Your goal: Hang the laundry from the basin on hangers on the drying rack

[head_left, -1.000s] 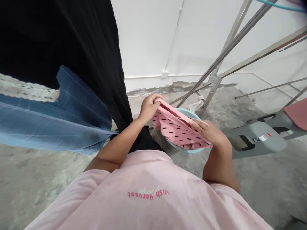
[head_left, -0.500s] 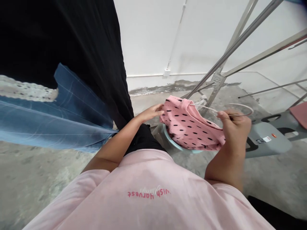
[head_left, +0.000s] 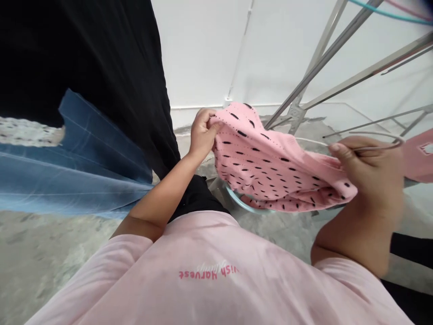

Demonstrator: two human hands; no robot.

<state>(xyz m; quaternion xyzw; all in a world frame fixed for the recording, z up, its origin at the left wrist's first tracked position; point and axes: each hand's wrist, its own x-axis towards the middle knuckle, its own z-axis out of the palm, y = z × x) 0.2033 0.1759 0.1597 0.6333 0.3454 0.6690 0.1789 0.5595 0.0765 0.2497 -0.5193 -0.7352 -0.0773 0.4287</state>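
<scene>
White wall (head_left: pixel 199 54) behind, grey floor (head_left: pixel 34 257) below, and the pink garment (head_left: pixel 257 162) with black dashes spans the gap between two hands, over a pale-blue basin (head_left: pixel 241 204)! Left hand (head_left: pixel 203 133) pinches its upper left edge; right hand (head_left: pixel 368 164) is curled round a thin pale hanger (head_left: pixel 313 141), with the cloth's other end just beside that grip.

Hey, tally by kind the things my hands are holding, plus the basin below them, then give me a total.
Pink garment with black marks: 1
Pale hanger: 1
Light blue basin: 1
Total: 3
</scene>
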